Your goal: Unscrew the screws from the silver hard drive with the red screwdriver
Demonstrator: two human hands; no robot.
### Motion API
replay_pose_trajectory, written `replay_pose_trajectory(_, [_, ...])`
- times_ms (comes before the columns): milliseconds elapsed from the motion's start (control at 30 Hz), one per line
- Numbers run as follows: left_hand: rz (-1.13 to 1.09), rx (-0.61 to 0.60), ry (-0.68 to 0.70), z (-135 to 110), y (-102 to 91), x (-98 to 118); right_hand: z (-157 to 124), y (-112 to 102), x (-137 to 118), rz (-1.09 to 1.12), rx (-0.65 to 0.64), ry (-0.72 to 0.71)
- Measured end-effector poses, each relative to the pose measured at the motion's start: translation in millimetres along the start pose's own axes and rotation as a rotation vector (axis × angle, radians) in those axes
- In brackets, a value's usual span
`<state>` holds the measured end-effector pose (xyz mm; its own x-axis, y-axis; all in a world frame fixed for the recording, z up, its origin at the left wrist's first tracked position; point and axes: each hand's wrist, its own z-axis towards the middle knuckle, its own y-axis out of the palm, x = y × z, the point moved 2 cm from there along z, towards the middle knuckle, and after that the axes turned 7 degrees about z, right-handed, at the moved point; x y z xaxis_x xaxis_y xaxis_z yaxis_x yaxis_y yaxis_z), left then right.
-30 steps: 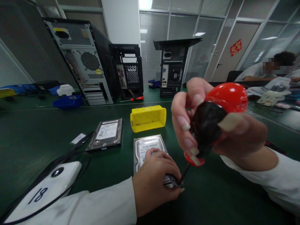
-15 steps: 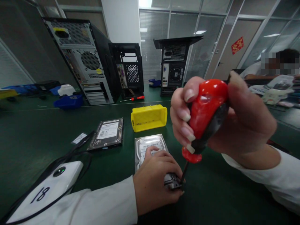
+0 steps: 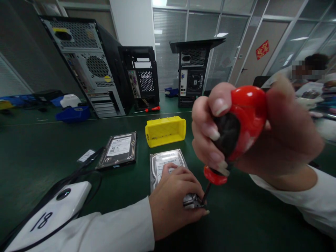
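My right hand is wrapped round the red and black handle of a screwdriver, held upright close to the camera. Its thin shaft runs down to the near right corner of a silver hard drive lying flat on the green table. My left hand presses down on the near end of that drive, fingers curled over its top and edge beside the screwdriver tip. A second hard drive with a white label lies to the left.
A yellow plastic bin lies behind the drives. Three opened computer cases stand at the back, with a red-handled screwdriver and a blue bin near them. A white device marked 18 with black cables lies near left. Another person sits far right.
The screwdriver handle has turned in my right hand, its red and black sides swapping place. My left hand stays on the drive. The camera shifted slightly.
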<state>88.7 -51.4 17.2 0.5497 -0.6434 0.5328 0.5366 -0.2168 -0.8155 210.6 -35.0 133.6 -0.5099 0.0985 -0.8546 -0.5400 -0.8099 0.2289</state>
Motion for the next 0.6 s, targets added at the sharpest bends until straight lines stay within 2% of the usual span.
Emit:
replay_pose_trajectory(100, [0.003,0.001,0.016,0.2,0.8,0.2,1.9,3.4,-0.6,0.036,0.060,0.016])
replay_pose_trajectory(333, [0.029,-0.008,-0.010,2.4,0.8,2.4,0.3,9.7,-0.1,-0.033,0.184,-0.057])
replay_pose_trajectory(500, [0.041,-0.016,0.025,2.4,-0.2,2.9,1.2,7.9,1.7,-0.063,0.256,-0.095])
replay_pose_trajectory(600, [0.036,-0.004,0.030,2.0,0.3,2.4,2.3,9.1,-1.6,-0.075,0.277,-0.002])
